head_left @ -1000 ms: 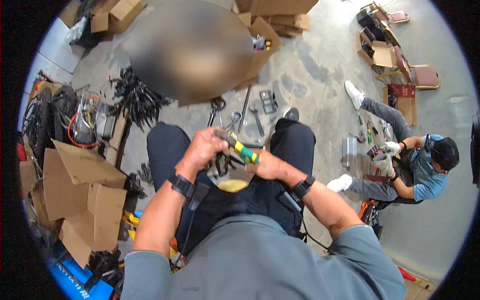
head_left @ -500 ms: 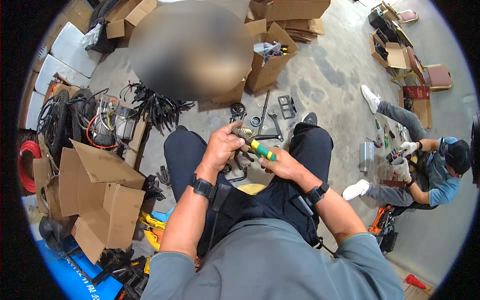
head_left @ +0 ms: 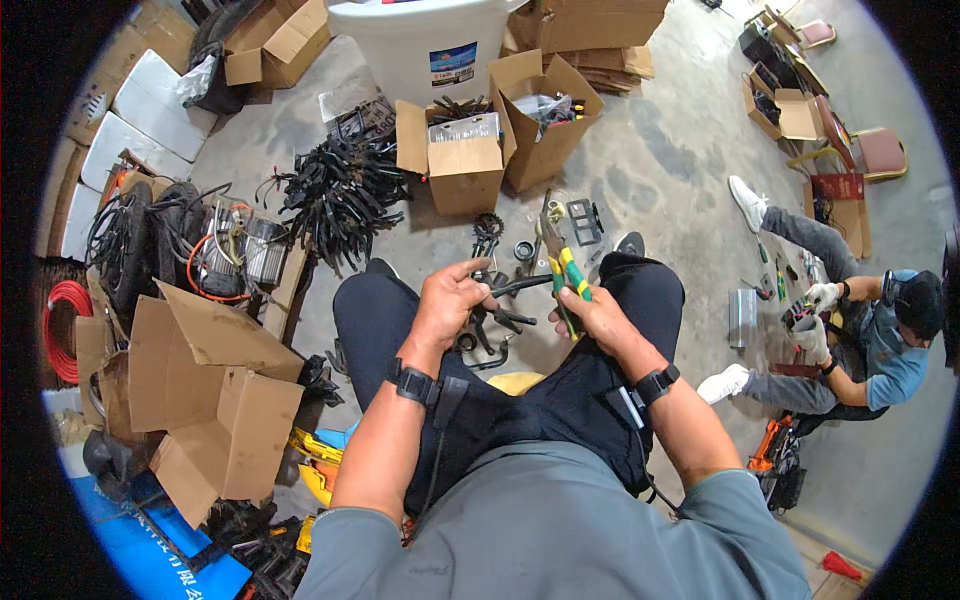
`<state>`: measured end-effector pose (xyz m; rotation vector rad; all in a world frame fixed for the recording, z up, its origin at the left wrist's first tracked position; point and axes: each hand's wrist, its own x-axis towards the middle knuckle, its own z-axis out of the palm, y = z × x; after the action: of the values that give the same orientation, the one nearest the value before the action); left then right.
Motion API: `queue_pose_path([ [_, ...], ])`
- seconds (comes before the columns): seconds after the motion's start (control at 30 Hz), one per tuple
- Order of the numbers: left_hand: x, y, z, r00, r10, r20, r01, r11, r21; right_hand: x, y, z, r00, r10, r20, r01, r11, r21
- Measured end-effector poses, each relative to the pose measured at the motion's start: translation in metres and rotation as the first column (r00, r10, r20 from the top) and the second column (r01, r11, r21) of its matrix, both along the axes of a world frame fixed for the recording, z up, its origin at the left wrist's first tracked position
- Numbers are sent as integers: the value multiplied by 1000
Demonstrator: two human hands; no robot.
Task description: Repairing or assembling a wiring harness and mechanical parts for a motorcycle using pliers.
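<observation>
My right hand point(head_left: 600, 312) is closed round the green-and-yellow handles of pliers point(head_left: 570, 270), whose dark metal jaws point away from me. Between my knees, my left hand point(head_left: 452, 303) is held with its index finger stretched out and the thumb apart from it; I see nothing gripped there. A dark bar point(head_left: 525, 284) shows just past its fingertips, apparently on the floor. Below and beyond my hands lie a toothed sprocket point(head_left: 488, 226), a dark ring point(head_left: 524, 251), black curved metal parts point(head_left: 487, 345) and a black rectangular frame point(head_left: 584, 221).
Ahead stand open cardboard boxes point(head_left: 466, 190), a heap of black levers point(head_left: 345, 190) and a large white bin point(head_left: 415, 45). At left are an empty carton point(head_left: 205, 400), motors point(head_left: 240, 250) and a red cable coil point(head_left: 68, 330). A gloved co-worker point(head_left: 895, 340) sits at right among tools.
The pliers have come away from my left hand. My right hand has moved right with them and turned their jaws forward. My view has shifted slightly.
</observation>
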<state>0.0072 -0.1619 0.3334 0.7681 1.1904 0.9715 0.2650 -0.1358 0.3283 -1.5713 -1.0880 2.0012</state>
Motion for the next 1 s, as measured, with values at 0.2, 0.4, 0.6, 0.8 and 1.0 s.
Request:
queue_pose_path([
  [0.2,-11,-3,-20,984,162,-71,-161,987,19,4,4,2,999,-43,-26,43,999,11],
  [0.4,-18,-2,-15,953,298,-54,-299,954,-6,-2,26,-7,992,83,91,-84,996,14],
  [0.6,-21,-2,-4,920,383,-86,-391,915,-99,-5,57,-108,732,350,584,-471,880,64],
  [0.8,-28,-5,-4,884,461,-71,-466,867,-176,-30,61,-161,364,573,734,-792,605,-80],
  [1.0,-33,4,-2,894,445,-55,-442,853,-276,-38,68,-209,406,506,761,-723,687,-70],
])
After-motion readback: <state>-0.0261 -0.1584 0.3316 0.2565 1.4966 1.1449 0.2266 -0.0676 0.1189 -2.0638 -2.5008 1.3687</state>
